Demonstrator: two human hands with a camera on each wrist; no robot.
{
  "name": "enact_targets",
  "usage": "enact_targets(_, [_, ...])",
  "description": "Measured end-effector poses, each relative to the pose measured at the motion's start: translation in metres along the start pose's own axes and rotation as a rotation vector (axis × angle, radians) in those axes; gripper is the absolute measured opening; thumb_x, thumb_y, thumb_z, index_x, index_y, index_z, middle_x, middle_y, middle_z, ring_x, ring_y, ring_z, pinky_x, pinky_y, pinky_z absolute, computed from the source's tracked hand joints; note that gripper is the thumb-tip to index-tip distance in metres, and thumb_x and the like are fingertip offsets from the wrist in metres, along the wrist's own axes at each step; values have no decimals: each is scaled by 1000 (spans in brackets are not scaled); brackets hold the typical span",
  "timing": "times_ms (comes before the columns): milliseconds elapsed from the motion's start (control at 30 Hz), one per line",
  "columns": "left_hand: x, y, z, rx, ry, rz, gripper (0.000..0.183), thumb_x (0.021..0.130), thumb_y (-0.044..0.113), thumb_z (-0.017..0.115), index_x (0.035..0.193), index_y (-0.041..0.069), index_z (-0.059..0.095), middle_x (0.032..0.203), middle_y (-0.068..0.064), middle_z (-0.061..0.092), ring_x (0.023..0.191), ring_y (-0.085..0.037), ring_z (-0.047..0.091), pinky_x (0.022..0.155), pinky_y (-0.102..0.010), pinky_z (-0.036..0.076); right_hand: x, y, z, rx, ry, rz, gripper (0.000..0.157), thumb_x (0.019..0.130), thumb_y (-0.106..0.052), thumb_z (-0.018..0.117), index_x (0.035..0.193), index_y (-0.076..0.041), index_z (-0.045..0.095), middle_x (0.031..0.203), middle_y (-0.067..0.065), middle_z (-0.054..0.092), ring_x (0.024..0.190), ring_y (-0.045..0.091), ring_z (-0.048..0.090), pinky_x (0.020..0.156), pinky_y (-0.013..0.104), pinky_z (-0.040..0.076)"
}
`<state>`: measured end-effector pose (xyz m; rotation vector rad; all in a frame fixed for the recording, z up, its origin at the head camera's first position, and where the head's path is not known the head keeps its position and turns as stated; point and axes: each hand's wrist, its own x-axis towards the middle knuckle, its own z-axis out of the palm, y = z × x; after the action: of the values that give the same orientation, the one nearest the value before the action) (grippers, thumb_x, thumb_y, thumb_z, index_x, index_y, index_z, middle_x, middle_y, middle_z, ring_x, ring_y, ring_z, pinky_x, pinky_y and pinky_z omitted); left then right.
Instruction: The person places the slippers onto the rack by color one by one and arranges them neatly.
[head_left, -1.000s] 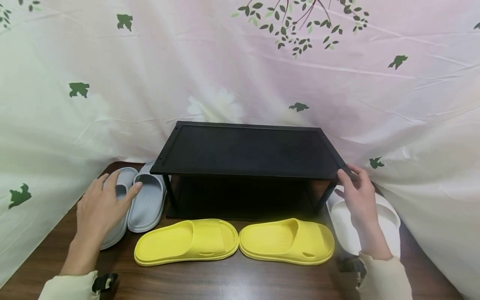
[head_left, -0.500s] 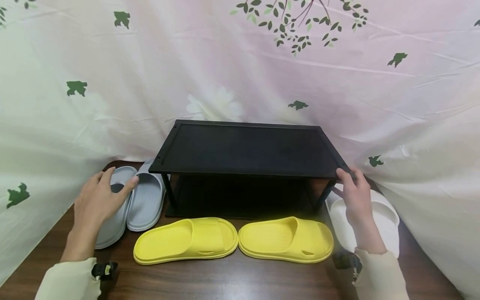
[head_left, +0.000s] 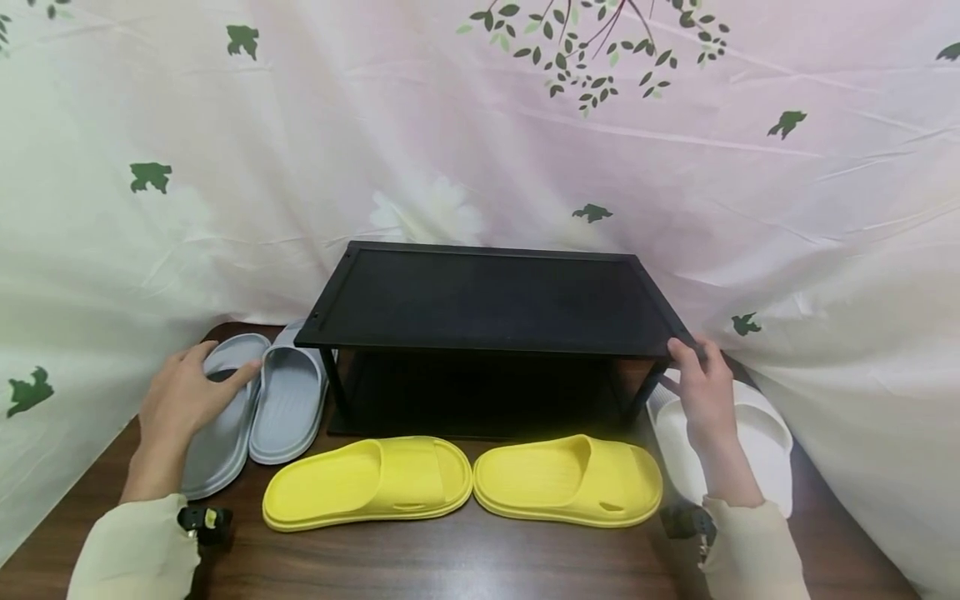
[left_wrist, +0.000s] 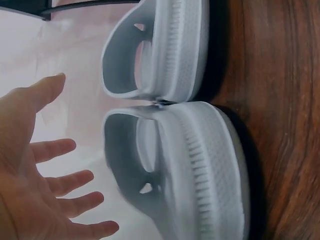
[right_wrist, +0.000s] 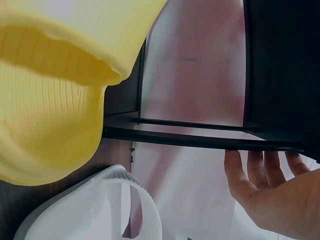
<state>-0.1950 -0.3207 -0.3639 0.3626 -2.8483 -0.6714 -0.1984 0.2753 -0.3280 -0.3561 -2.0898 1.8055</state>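
Note:
A low black two-tier rack (head_left: 491, 304) stands in the middle of the table. My right hand (head_left: 705, 404) holds its front right corner, thumb at the top shelf's edge; in the right wrist view its fingers (right_wrist: 257, 172) meet the side of the leg. My left hand (head_left: 176, 404) hovers over the outer grey slipper (head_left: 217, 446), fingers spread, holding nothing. Beside that lies the other grey slipper (head_left: 287, 404). The left wrist view shows a gap between the hand and the slippers. Two yellow slippers, left (head_left: 367, 485) and right (head_left: 567, 482), lie end to end before the rack.
White slippers (head_left: 761, 446) lie on the right, partly hidden by my right forearm. The dark wooden table (head_left: 450, 567) is enclosed by a patterned cloth (head_left: 480, 125) behind and at both sides.
My left hand has drifted left and slightly down, showing more of the outer grey slipper. The right hand stays at the rack's corner. The view shifts a little.

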Motion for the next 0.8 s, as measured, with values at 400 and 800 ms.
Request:
enact_targets(400, [6,-7,11,-36,-38,-131,102,91,71,54,155,-4,30,145,-43,29,125,-61,36,84,-75,41,-2,-2,0,-4,7,-20,38,104,-31,53,134,-9,49,121,1,51,111,11,54,99,35,49])
enact_targets(800, [5,-10,21,-39,-4,-150,95,90,66,63,149,-5,40,140,-41,39,107,-58,47,65,-62,49,-3,-2,1,-12,7,-28,42,104,-30,52,137,-5,47,125,3,50,118,16,52,100,39,48])
